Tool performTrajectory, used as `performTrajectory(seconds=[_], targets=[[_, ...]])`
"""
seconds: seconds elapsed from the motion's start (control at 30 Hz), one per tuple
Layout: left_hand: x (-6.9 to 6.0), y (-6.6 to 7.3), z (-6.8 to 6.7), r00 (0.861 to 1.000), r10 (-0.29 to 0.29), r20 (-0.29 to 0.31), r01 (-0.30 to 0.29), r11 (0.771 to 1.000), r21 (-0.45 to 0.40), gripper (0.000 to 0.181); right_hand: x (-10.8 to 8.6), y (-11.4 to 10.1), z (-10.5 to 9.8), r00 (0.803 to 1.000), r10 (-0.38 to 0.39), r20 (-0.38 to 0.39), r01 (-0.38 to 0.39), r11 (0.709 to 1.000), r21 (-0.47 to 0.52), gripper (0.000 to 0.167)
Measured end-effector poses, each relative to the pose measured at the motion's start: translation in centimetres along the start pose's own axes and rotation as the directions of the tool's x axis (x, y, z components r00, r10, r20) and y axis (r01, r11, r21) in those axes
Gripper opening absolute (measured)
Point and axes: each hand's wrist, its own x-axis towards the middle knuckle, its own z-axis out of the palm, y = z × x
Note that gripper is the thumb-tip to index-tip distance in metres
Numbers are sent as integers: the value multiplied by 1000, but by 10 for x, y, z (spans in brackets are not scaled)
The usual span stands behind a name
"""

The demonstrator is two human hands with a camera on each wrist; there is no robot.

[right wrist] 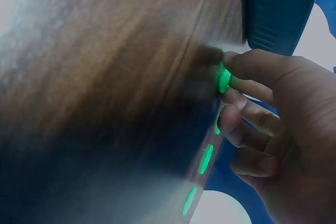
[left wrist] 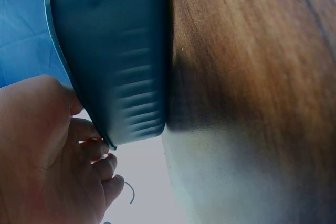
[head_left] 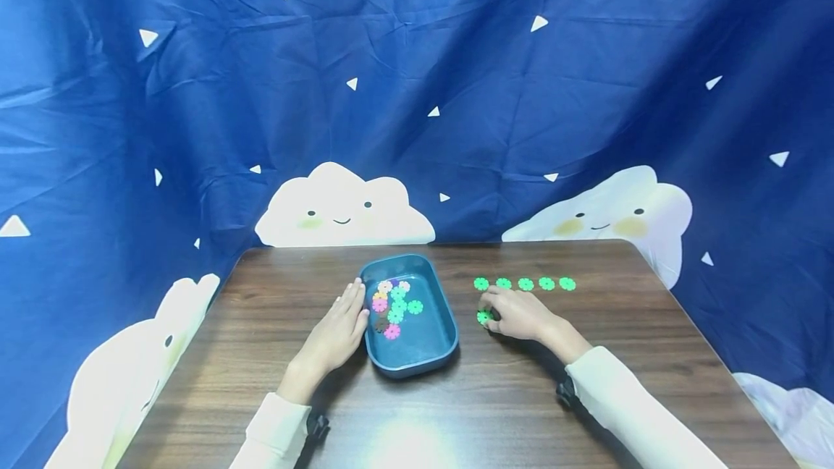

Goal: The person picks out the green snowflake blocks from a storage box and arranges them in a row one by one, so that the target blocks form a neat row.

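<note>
At the table (head_left: 521, 418), my right hand (head_left: 517, 314) pinched a green flower piece (head_left: 483, 317), nearer me than the green row (head_left: 525, 284); seemingly light and stiff, it suited a rim grip. My left hand (head_left: 335, 331) laid straight fingers against the tray (head_left: 412, 368).

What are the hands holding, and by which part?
The right hand pinches a green flower piece by its edge; the left hand holds nothing, just rests against the blue tray.
</note>
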Motion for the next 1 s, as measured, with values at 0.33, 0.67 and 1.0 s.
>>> performTrajectory(seconds=[0.33,0.67,1.0], targets=[[1,0,-1,1000,5,0,-5,1000,-5,59,0,0,3,1000,14,5,-14,1000,10,29],[0,0,0,1000,13,-13,-13,1000,-4,59,2,-1,-2,1000,20,-1,-19,999,31,21],[0,0,1,1000,1,-11,-1,1000,-1,59,21,-20,-24,997,-35,-62,38,998,45,14]])
